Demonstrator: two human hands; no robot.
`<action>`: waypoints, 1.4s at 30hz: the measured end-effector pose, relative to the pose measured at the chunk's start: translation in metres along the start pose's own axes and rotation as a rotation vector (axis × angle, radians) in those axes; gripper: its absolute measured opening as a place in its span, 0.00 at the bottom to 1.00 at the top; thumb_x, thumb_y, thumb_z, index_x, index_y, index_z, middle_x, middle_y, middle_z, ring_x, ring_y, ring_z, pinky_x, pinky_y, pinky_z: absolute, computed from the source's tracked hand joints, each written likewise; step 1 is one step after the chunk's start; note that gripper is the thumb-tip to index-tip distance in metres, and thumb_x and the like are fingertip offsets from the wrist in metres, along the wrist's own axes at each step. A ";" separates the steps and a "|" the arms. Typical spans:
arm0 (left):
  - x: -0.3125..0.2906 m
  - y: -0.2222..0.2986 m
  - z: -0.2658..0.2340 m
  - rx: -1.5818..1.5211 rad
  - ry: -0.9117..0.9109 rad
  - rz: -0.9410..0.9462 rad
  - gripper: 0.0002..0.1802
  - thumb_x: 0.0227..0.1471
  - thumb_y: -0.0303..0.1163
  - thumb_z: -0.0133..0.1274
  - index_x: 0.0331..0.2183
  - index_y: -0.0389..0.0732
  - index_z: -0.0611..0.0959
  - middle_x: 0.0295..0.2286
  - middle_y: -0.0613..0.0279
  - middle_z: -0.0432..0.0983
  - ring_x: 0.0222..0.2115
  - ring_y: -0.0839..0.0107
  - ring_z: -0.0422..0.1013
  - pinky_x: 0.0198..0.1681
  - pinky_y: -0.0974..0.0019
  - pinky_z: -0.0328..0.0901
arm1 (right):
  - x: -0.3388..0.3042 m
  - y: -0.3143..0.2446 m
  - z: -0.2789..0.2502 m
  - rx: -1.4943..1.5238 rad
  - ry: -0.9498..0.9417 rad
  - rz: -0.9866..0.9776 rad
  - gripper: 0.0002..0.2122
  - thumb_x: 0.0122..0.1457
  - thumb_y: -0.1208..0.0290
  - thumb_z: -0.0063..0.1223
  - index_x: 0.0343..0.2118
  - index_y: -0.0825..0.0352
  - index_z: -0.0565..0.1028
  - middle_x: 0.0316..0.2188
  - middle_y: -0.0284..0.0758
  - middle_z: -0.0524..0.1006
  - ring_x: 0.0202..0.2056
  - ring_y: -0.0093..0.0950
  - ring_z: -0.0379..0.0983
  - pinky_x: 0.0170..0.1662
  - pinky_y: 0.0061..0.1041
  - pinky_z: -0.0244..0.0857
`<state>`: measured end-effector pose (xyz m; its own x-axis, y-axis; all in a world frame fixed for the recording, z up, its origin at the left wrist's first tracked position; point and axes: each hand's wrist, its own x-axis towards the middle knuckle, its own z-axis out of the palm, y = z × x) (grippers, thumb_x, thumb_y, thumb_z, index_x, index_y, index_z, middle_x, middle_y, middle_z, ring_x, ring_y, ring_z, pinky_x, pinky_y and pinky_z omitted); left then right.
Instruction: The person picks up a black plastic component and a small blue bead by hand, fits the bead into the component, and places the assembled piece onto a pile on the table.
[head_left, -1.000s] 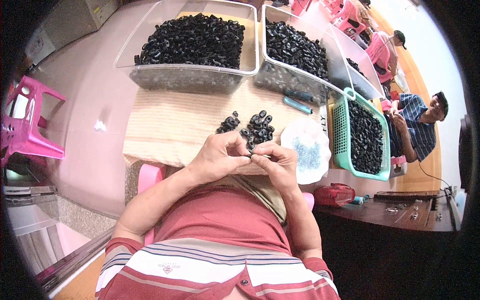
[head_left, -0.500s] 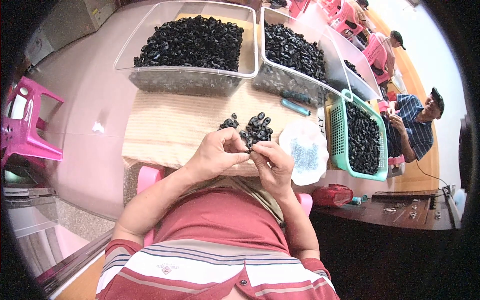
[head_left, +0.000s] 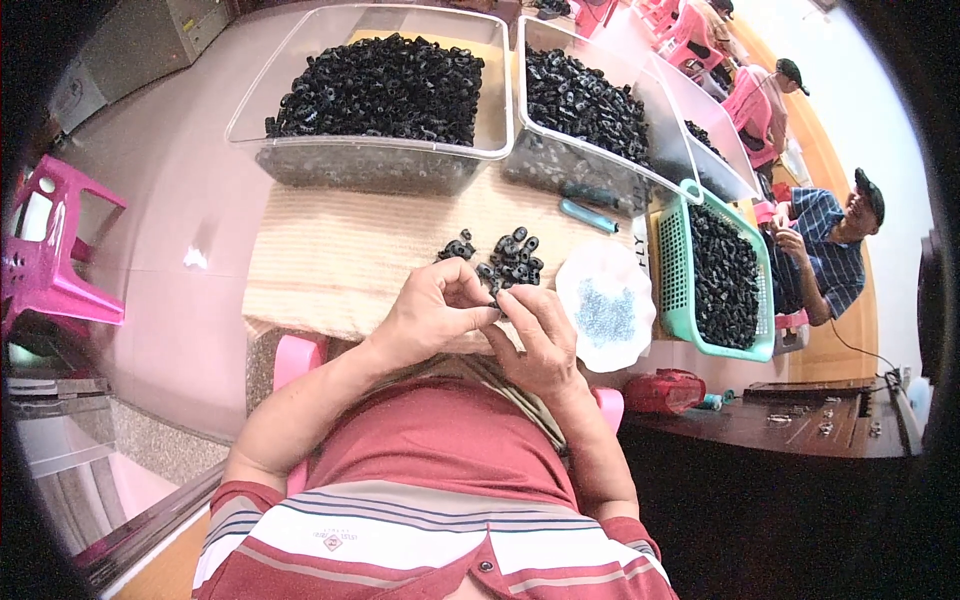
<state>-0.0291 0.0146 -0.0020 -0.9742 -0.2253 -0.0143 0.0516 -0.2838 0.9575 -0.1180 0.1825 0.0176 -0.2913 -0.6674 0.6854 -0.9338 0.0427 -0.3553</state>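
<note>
My left hand [head_left: 435, 305] is closed in a pinch over the near edge of the cloth-covered table [head_left: 340, 260], holding a small black plastic part [head_left: 494, 302] mostly hidden by fingers. From the other side, my right hand [head_left: 543, 335] meets it with bent fingers, their tips pressed at the same part and the thumb lower down. Just beyond the fingertips lies a loose pile of black plastic parts [head_left: 518, 250], with a smaller cluster [head_left: 458, 246] to its left. Close to my right hand stands a white scalloped dish [head_left: 640, 285] of tiny pale-blue pieces.
Two clear bins [head_left: 400, 150] [head_left: 600, 160] of black parts line the table's far side. A blue-handled tool [head_left: 588, 216] lies before them. On the right are a green basket [head_left: 675, 260] of black parts and a seated co-worker [head_left: 835, 250]. A pink stool [head_left: 65, 250] stands left.
My right hand has shifted slightly left, and its thumb has dropped away from the fingertips. My left hand keeps its pinch in nearly the same place.
</note>
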 end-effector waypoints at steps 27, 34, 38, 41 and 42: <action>-0.009 0.029 0.015 0.230 -0.027 -0.088 0.08 0.53 0.26 0.64 0.31 0.37 0.79 0.27 0.68 0.78 0.29 0.83 0.73 0.32 0.75 0.69 | -0.007 -0.006 -0.025 0.010 -0.006 0.012 0.20 0.46 0.74 0.69 0.44 0.69 0.76 0.40 0.42 0.78 0.37 0.41 0.79 0.37 0.33 0.76; 0.048 0.096 0.039 0.811 0.007 0.531 0.07 0.49 0.25 0.64 0.29 0.34 0.82 0.24 0.58 0.80 0.26 0.74 0.77 0.30 0.69 0.70 | -0.048 -0.005 -0.041 0.029 0.079 0.169 0.16 0.45 0.77 0.70 0.38 0.69 0.77 0.38 0.45 0.79 0.38 0.42 0.80 0.39 0.34 0.76; 0.132 0.150 0.047 1.046 0.051 0.743 0.07 0.48 0.26 0.61 0.31 0.34 0.80 0.24 0.50 0.80 0.28 0.59 0.80 0.32 0.60 0.72 | -0.042 -0.009 -0.041 0.094 0.085 0.234 0.14 0.47 0.79 0.68 0.37 0.69 0.78 0.37 0.45 0.79 0.38 0.41 0.80 0.39 0.33 0.75; 0.179 0.155 0.031 1.109 0.011 0.651 0.12 0.50 0.28 0.59 0.38 0.34 0.82 0.30 0.48 0.81 0.35 0.58 0.80 0.40 0.60 0.73 | -0.039 -0.009 -0.039 0.136 0.108 0.244 0.13 0.48 0.79 0.67 0.37 0.69 0.78 0.37 0.45 0.79 0.37 0.41 0.80 0.38 0.33 0.75; 0.184 0.157 0.028 1.128 -0.012 0.615 0.13 0.49 0.28 0.59 0.38 0.35 0.83 0.32 0.46 0.81 0.37 0.54 0.79 0.42 0.57 0.72 | -0.041 -0.009 -0.039 0.142 0.115 0.249 0.13 0.48 0.79 0.67 0.37 0.69 0.78 0.37 0.45 0.79 0.37 0.41 0.80 0.38 0.33 0.75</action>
<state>-0.2066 -0.0450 0.1536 -0.8586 -0.0276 0.5118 0.2832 0.8067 0.5186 -0.1059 0.2386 0.0174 -0.5368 -0.5609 0.6303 -0.7946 0.0850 -0.6012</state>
